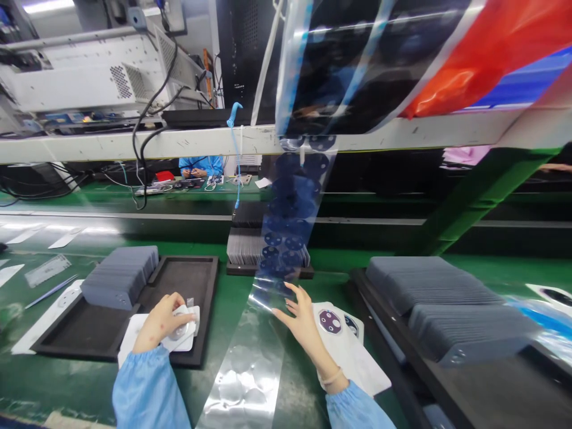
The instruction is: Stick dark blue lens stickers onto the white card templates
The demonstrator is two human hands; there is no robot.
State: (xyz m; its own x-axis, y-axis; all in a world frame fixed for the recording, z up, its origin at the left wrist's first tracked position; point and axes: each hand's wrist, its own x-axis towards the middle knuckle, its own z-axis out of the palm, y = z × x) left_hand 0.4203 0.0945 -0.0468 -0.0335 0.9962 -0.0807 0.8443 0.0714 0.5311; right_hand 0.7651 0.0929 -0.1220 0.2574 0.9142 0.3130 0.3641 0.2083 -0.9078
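My left hand (pixel 161 325) grips a small white plastic part (pixel 185 330) with a round cutout, over the front edge of a black tray (pixel 187 280). My right hand (pixel 300 319) has its fingers spread and touches a long clear film strip (pixel 286 238) that hangs from the shelf above and carries rows of round blue stickers. Below the hand the strip (pixel 243 381) lies on the green bench with empty round outlines. Under my right wrist lies a white sheet (pixel 357 351) with a white part bearing a dark purple round patch (pixel 329 322).
Grey stacked parts (pixel 120 274) fill the left tray's far left side. A second black tray (pixel 469 381) on the right holds two rows of grey parts (pixel 429 283). Another tray of parts (pixel 243 247) stands behind the strip. Tweezers (pixel 51 291) lie far left. Another person's hands (pixel 193 173) work across the line.
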